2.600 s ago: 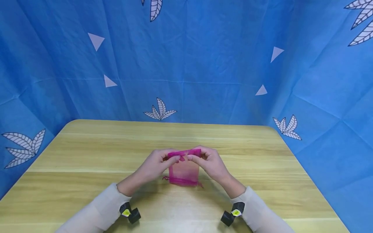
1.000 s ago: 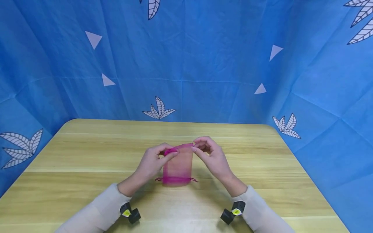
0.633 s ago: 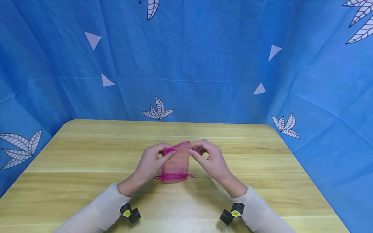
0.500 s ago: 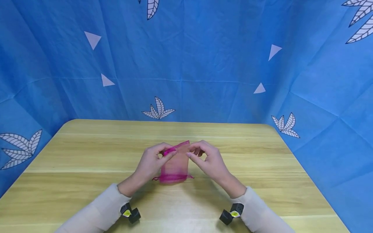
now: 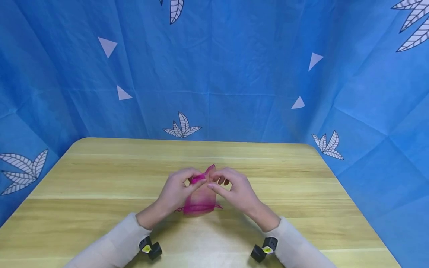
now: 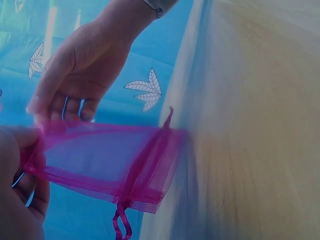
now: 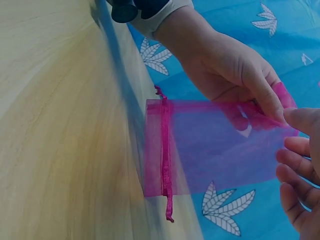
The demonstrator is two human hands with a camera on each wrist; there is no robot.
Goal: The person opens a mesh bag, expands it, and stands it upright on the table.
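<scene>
A sheer magenta drawstring pouch (image 5: 201,199) hangs between the hands above the table, its corded end down. My left hand (image 5: 175,188) pinches the bunched upper edge between thumb and fingers. My right hand (image 5: 236,190) is at the pouch's other side, its thumb and bent fingers spread apart around a free upper corner. In the right wrist view the right thumb (image 7: 299,118) comes close to the left thumb; whether it touches the fabric I cannot tell. The left wrist view shows the pouch (image 6: 100,155) stretched out, see-through, with cord loops (image 6: 121,222) dangling.
A light wood table (image 5: 117,167) spans the area beneath the hands. Behind it and at both sides hangs a blue curtain (image 5: 241,74) printed with white leaves and triangles. Small black cameras are strapped on both wrists over pale sleeves (image 5: 115,238).
The right hand's thumb and fingers have parted from the pouch's upper corner and moved left toward the left hand. The upper edge, earlier stretched, now bunches at the left hand with one corner sticking up.
</scene>
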